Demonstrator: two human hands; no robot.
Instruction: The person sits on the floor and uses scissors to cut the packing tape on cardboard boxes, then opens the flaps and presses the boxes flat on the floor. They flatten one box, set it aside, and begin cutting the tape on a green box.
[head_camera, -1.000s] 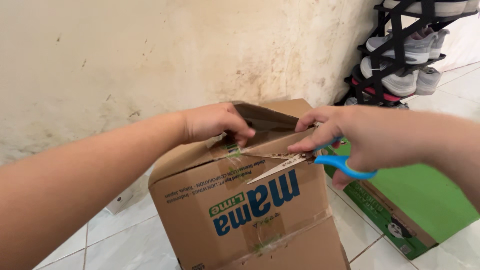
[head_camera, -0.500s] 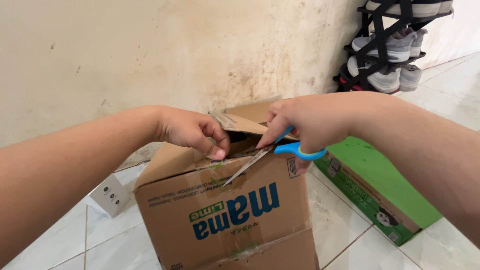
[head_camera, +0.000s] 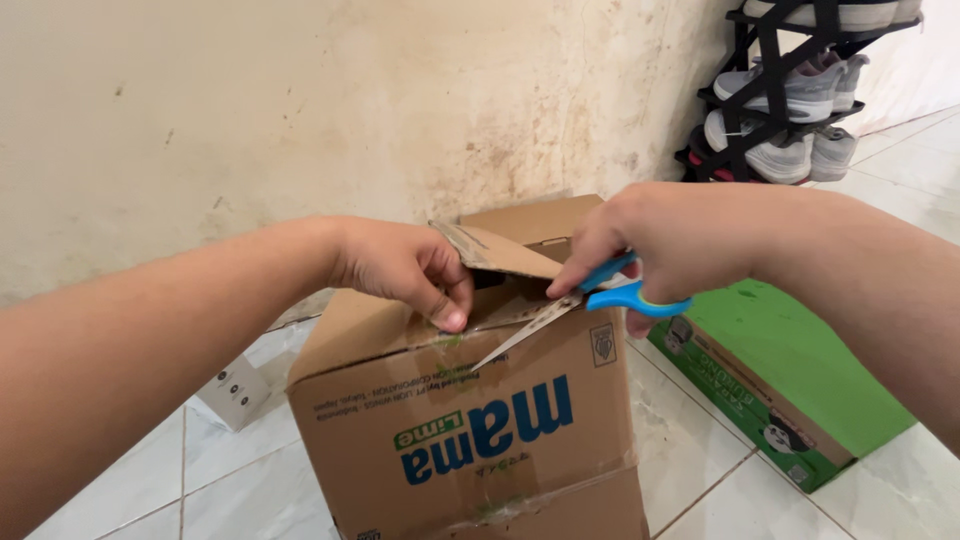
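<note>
Left hand: fingers curled, thumb pressing the near top flap of a brown cardboard box.
Right hand: closed around blue-handled scissors, blades angled down-left onto the same flap.
Box: upright on a tiled floor, against a stained wall.
Adjacent: green flat carton, right; shoe rack, far right.

Stained cream wall stood behind; white tiled floor below. Black shoe rack with grey sneakers sat in right corner. Even daylight.
</note>
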